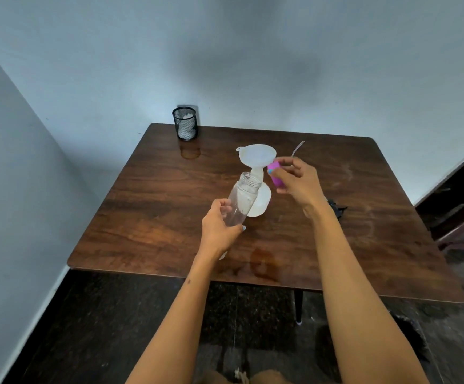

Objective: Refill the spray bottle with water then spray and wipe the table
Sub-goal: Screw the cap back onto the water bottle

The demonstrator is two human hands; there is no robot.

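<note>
Hands work apart: left hand (219,225) grips empty uncapped spray bottle (243,199), right hand (297,180) holds pink sprayer head (276,177).

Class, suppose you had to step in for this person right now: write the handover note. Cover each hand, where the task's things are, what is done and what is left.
Left hand grips the clear bottle near its base, tilted, mouth open, cap off; it looks empty.
Right hand holds the pink spray head, its dip tube sticking up behind.
A white funnel stands on a white container just behind the bottle, mid-table.
Black mesh cup sits at the far left corner with something white inside.
Done: spray head removed.
Left: fill the bottle with water, refit the head, spray and wipe the table.
</note>
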